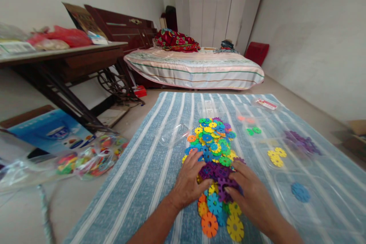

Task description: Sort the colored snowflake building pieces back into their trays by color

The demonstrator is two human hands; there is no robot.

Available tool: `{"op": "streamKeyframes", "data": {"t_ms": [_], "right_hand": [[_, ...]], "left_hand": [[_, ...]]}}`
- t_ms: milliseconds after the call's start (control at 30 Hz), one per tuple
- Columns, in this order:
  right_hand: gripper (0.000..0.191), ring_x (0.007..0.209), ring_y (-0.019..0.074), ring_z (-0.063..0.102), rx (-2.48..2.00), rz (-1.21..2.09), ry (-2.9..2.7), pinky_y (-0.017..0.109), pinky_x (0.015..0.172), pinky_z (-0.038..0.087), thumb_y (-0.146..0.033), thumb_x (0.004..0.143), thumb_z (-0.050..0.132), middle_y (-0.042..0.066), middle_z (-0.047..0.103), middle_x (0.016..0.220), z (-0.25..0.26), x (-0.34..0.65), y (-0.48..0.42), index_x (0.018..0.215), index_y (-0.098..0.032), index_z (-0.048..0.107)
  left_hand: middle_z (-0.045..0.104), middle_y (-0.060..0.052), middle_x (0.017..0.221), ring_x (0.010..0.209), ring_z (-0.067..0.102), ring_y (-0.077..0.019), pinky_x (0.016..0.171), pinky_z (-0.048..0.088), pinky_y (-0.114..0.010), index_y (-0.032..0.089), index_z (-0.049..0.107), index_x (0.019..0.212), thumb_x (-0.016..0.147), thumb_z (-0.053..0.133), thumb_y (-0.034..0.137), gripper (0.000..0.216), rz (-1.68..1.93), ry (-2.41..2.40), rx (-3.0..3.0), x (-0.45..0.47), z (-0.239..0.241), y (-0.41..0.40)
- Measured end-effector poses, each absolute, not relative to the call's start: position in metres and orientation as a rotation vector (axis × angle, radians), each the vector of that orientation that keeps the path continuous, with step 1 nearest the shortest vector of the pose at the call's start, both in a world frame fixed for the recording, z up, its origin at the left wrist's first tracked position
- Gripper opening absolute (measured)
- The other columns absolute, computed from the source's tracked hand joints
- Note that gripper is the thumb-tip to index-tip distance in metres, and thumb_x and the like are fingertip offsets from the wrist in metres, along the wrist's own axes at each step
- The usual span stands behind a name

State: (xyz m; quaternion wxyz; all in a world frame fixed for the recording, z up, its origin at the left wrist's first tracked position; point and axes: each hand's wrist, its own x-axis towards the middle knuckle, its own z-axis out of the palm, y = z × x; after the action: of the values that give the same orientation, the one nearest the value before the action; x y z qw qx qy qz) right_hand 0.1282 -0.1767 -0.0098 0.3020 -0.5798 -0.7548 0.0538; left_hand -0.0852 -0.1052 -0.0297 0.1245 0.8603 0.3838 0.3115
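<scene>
A heap of colourful snowflake-shaped plastic discs (213,143) lies in the middle of a blue striped mat (148,167). My left hand (190,181) rests on the near part of the heap, fingers bent over purple discs (213,170). My right hand (251,194) comes in from the right, its fingers curled onto the same purple discs. More orange, blue and yellow discs (217,217) lie under and in front of my wrists.
Clear plastic trays on the right hold sorted discs: green (253,130), yellow (276,156), purple (301,142), blue (300,191). A clear bag of discs (85,158) lies on the floor at left, near a table (61,55). A bed (194,66) stands beyond.
</scene>
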Motion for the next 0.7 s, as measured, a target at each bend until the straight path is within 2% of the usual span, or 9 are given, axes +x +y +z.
{"op": "streamKeyframes", "data": {"t_ms": [267, 433, 700], "right_hand": [[0.008, 0.108, 0.0233, 0.055, -1.506, 0.281, -1.860, 0.041, 0.092, 0.047, -0.022, 0.082, 0.055, 0.009, 0.061, 0.110, 0.002, 0.125, -0.183, 0.078, -0.022, 0.061], [0.010, 0.102, 0.0207, 0.058, -1.495, 0.391, -1.787, 0.036, 0.090, 0.047, -0.025, 0.083, 0.054, 0.007, 0.063, 0.103, 0.008, 0.121, -0.183, 0.076, -0.022, 0.061], [0.010, 0.080, 0.0162, 0.061, -1.452, 0.519, -1.703, 0.028, 0.074, 0.049, -0.026, 0.083, 0.053, 0.003, 0.065, 0.086, 0.018, 0.118, -0.178, 0.079, -0.022, 0.061]], "left_hand": [[0.063, -0.011, 0.115, 0.119, 0.050, -0.0260, 0.101, 0.041, -0.047, 0.019, 0.064, 0.092, 0.083, 0.057, 0.028, 0.014, 1.051, 1.087, 2.455, -0.085, -0.030, -0.101], [0.069, -0.007, 0.097, 0.103, 0.060, -0.0208, 0.095, 0.046, -0.040, 0.019, 0.065, 0.095, 0.085, 0.054, 0.025, 0.016, 1.151, 1.101, 2.333, -0.081, -0.019, -0.102], [0.068, -0.003, 0.081, 0.075, 0.063, -0.0153, 0.070, 0.052, -0.027, 0.018, 0.065, 0.089, 0.085, 0.051, 0.034, 0.021, 1.151, 1.298, 2.038, -0.079, -0.017, -0.107]]}}
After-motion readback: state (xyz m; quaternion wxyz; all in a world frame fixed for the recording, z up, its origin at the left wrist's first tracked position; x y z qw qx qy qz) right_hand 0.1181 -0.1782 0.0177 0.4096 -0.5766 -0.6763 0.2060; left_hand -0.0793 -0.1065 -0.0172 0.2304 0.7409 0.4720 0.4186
